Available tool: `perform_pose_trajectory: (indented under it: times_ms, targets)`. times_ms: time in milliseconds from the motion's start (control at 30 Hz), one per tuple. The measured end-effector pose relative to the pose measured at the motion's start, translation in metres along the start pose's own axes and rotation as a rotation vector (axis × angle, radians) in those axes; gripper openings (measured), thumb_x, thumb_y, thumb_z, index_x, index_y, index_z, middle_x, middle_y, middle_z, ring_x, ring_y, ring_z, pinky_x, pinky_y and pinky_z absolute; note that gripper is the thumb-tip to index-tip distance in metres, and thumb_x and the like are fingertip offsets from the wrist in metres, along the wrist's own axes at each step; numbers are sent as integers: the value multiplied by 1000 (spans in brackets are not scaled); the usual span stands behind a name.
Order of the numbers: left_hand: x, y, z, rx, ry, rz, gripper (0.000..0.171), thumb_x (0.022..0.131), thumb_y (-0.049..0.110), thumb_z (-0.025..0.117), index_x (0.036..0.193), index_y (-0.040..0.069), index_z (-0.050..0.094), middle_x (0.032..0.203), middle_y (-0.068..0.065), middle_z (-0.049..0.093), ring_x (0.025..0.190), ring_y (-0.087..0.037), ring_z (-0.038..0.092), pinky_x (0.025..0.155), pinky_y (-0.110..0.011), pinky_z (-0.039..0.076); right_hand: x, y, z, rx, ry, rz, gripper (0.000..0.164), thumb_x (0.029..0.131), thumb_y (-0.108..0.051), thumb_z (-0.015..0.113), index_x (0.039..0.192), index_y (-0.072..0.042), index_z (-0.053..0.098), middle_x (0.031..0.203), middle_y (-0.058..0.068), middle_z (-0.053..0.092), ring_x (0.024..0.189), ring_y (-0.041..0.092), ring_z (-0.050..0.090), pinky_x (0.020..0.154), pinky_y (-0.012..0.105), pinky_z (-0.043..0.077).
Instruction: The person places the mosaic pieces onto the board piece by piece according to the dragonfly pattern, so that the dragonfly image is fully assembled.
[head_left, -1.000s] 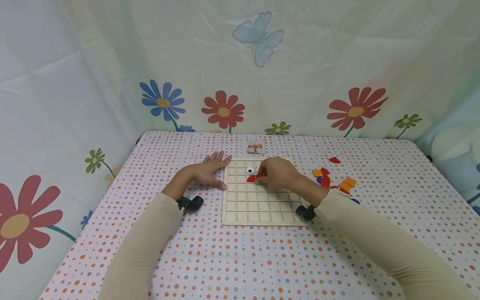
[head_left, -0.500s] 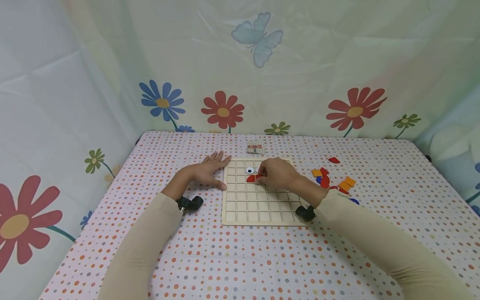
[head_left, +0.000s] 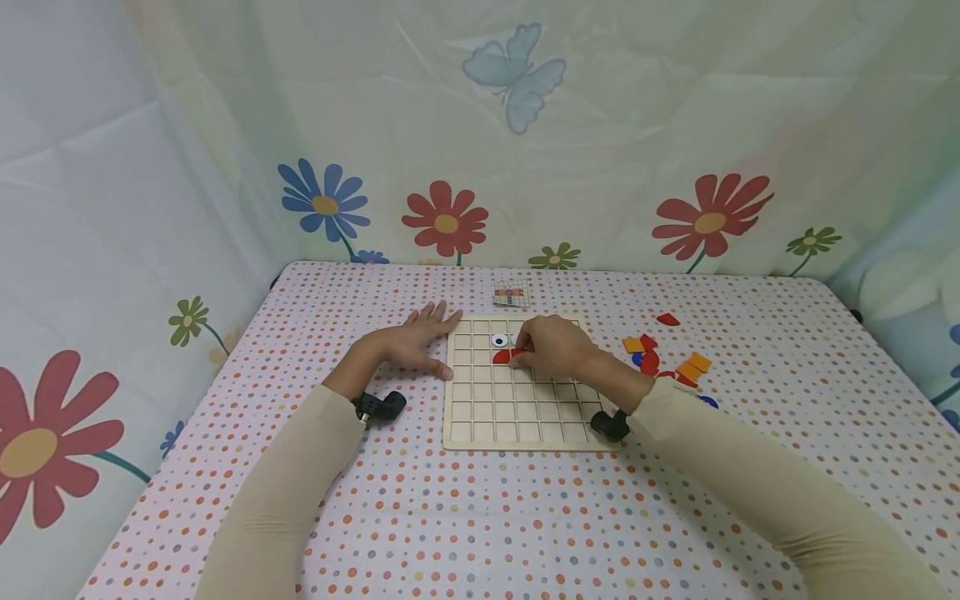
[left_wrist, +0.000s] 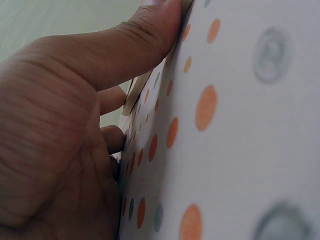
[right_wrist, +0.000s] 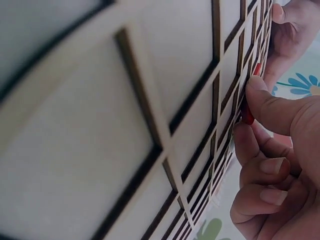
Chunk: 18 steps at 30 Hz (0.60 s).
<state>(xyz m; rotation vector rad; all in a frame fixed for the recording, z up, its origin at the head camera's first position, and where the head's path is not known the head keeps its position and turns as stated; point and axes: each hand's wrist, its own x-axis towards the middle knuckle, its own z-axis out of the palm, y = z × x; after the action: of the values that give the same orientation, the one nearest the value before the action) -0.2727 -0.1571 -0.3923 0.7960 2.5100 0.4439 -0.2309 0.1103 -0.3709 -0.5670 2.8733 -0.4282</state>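
Note:
My left hand (head_left: 412, 343) lies with spread fingers at the left edge of the wooden grid board (head_left: 483, 412). Its thumb (left_wrist: 135, 45) and fingertips are right at that edge. Over the upper middle of the board, my right hand (head_left: 558, 346) pinches a small red tile (right_wrist: 247, 114) between thumb and fingers, close against the grid. Its other fingers are curled, and the hand covers part of the tile. Just left of these fingertips, another red tile (head_left: 501, 357) with a curved edge sits in the grid. A white eye disc (head_left: 499, 341) lies in the cell above it.
Behind the board lies a small picture card (head_left: 512, 293). Right of the board are loose red tiles (head_left: 650, 362), orange tiles (head_left: 695, 367) and blue pieces (head_left: 708, 402), partly behind the right forearm. A single red tile (head_left: 668, 320) lies farther back. A dotted cloth (head_left: 450, 517) covers the table.

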Motion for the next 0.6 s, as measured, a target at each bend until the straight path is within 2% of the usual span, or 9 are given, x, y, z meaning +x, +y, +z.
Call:
perform_pose_trajectory:
  times_ms: [367,600]
  targets:
    - [1,-2,1,10,2,-4,108,85,52,71,160,21,-1,165,-12,-15,152,-30,-19,125,-49,-9,-2,-2,0,-20,14,7,29,86,-34,76,99,-9,72,88,2,72,69,13,59,59,25,45]
    - [1,-1,0,3,-4,-1,108,85,51,71,160,20,-1,165,-12,-16,152,-30,-19,124,-49,-9,-3,-5,-1,-40,15,2,29,87,-29,76,105,-6,73,95,4,74,76,14,64,66,29,53]
